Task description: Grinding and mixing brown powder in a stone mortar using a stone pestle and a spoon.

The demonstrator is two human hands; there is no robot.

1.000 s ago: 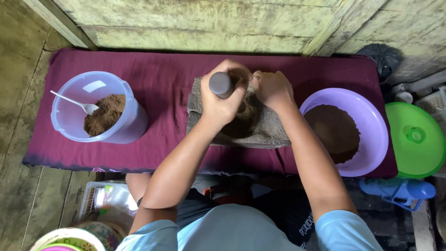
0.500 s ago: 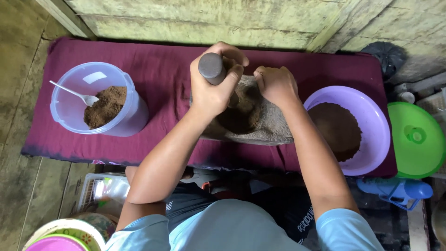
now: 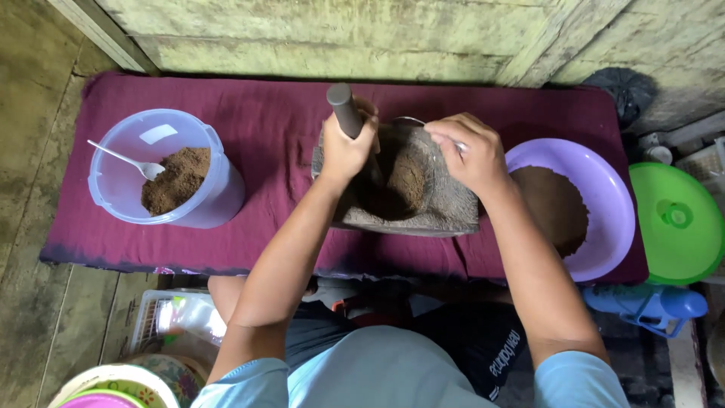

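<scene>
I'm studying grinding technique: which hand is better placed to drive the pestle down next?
Left. The left hand already grips the dark cylindrical pestle above the grey stone mortar; the right hand holds a metal spoon.

A maroon cloth [image 3: 272, 128] covers the low bench. At its left end stands a translucent lilac tub [image 3: 162, 170] holding brown powder [image 3: 177, 177], with a white spoon [image 3: 124, 159] resting in it. At the right end sits a purple bowl [image 3: 612, 204], part-filled with darker brown powder [image 3: 555, 208]. Off the cloth to the right lies a green lid [image 3: 676, 223]; below it, a blue plastic item [image 3: 646, 306]. At lower left, a white wire basket [image 3: 155, 321] beside stacked coloured bowls [image 3: 113, 385]. Behind runs a weathered wooden wall [image 3: 340, 34].
</scene>
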